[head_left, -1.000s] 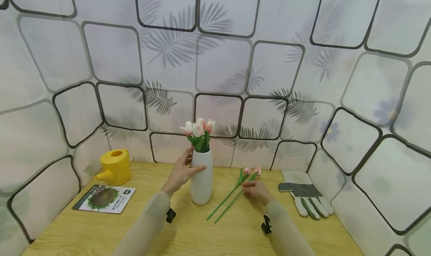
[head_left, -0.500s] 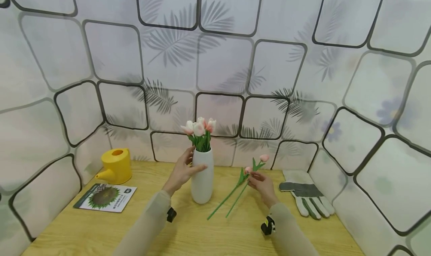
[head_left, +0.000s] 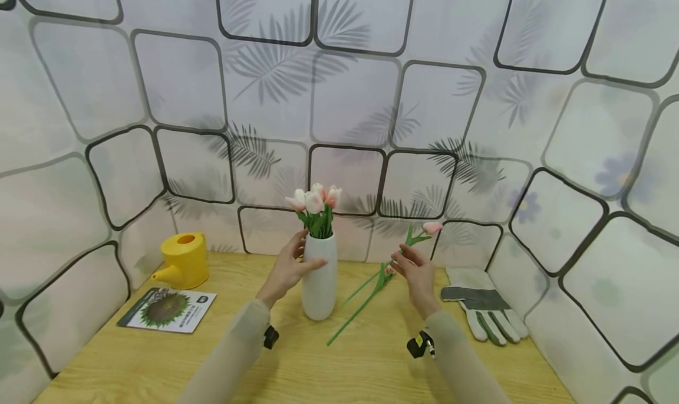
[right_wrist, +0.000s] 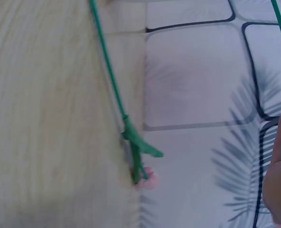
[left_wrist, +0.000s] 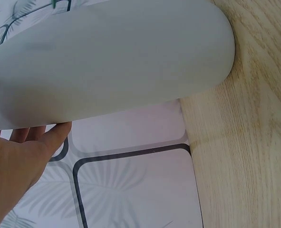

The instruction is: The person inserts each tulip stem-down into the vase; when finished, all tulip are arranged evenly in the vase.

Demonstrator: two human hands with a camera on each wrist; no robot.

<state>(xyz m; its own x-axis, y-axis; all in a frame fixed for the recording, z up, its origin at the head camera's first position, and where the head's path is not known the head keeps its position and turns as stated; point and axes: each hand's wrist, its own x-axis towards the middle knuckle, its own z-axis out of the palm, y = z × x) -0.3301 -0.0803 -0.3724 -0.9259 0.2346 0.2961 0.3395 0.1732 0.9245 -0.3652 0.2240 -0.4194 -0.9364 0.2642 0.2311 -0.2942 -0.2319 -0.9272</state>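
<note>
A tall white vase (head_left: 320,286) stands upright on the table, bearing a bunch of pink-and-white tulips (head_left: 314,202). My left hand (head_left: 286,271) grips its upper part, thumb across the front and fingers round the far side. In the left wrist view, the smooth vase (left_wrist: 116,57) fills the top, with the fingers along one edge. To the right, my right hand (head_left: 416,274) pinches a single pink tulip (head_left: 432,227) by the stem near its leaves, raised and slanting. Below it another tulip (head_left: 352,317) lies on the wood, its bloom partly hidden behind leaves.
At the left stand a yellow watering can (head_left: 185,265) and, in front of it, a flat packet (head_left: 168,311) with a sunflower-like picture. Grey-and-white work gloves (head_left: 480,304) lie at the right. Patterned walls enclose the wooden table (head_left: 318,371) at the back and sides.
My right hand has lifted one tulip off the table, up and slightly right, away from the other. My left hand has stayed on the vase.
</note>
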